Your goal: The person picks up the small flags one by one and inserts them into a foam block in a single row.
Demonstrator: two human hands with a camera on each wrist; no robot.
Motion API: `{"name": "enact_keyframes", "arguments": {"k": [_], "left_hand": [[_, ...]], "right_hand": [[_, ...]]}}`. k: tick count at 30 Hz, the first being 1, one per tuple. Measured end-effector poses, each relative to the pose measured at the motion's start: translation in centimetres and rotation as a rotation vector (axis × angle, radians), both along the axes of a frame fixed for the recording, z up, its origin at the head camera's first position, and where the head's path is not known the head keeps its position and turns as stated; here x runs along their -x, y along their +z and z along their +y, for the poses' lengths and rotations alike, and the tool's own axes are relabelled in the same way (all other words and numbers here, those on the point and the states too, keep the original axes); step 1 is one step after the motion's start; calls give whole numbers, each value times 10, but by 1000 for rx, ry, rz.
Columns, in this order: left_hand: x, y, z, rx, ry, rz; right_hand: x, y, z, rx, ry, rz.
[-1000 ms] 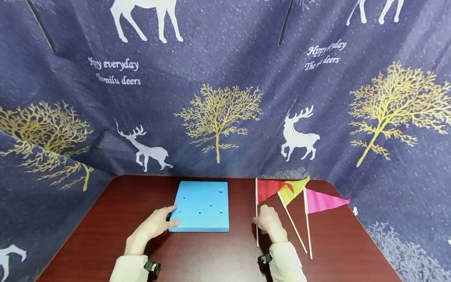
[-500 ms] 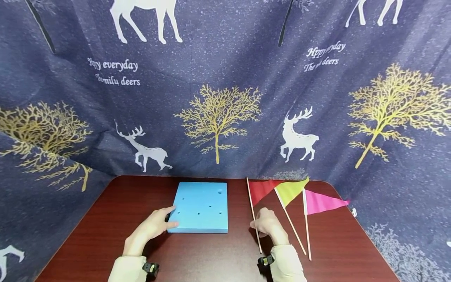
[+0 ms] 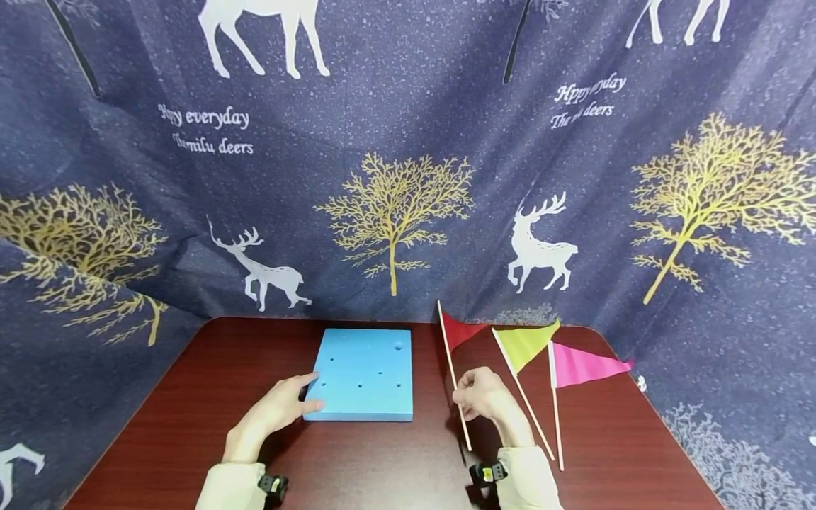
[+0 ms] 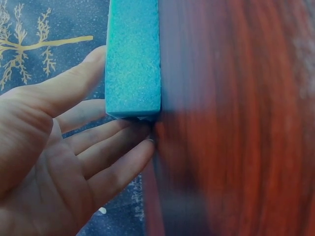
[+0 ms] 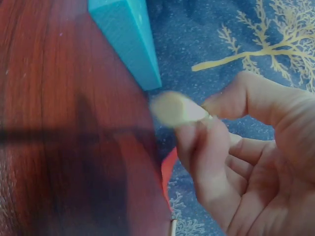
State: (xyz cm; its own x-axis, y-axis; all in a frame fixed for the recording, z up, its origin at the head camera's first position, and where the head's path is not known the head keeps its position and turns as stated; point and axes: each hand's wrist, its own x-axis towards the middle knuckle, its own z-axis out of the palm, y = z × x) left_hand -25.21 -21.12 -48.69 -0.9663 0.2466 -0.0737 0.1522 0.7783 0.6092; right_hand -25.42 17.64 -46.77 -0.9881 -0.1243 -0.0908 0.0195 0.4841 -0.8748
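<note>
My right hand (image 3: 481, 393) pinches the thin pale stick of a red triangular flag (image 3: 457, 331) between thumb and fingers. The flag's top leans left and away, and the stick's lower end shows apart from its shadow. Up close in the right wrist view, the blurred stick end (image 5: 170, 109) points toward the camera. A light-blue foam block (image 3: 366, 358) with several small holes in its top lies flat at the middle of the table. Against its left side rests my left hand (image 3: 280, 407), its thumb on the top edge and fingers fairly straight beside the block's side.
A yellow flag (image 3: 525, 346) and a pink flag (image 3: 583, 365) lie on the table to the right, their sticks close to my right forearm. Behind the dark red wooden table (image 3: 370, 467) hangs a blue cloth (image 3: 408, 106) printed with deer and trees.
The red flag has been raised off the table, its top shifting left and its cloth drawing away from the yellow flag. My left hand and the block have stayed put.
</note>
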Motion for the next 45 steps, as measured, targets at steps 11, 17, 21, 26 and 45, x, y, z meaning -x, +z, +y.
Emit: {"name": "enact_keyframes", "arguments": {"k": [11,17,21,26,45], "left_hand": [[1,-1,0,6,-7,8],[3,-2,0,10,-2,15],[3,-3,-1,7,-5,14],[2,-2,-1,0,-7,14],[0,-1,0,-44,25,-49]], "right_hand": [[-2,10,-4,260,-16,65],[-4,14,-13,307,24,116],[-5,15,-19,312,53,153],[-8,19,-27,291,68,200],[-24,23,-71,61,15,514]]}}
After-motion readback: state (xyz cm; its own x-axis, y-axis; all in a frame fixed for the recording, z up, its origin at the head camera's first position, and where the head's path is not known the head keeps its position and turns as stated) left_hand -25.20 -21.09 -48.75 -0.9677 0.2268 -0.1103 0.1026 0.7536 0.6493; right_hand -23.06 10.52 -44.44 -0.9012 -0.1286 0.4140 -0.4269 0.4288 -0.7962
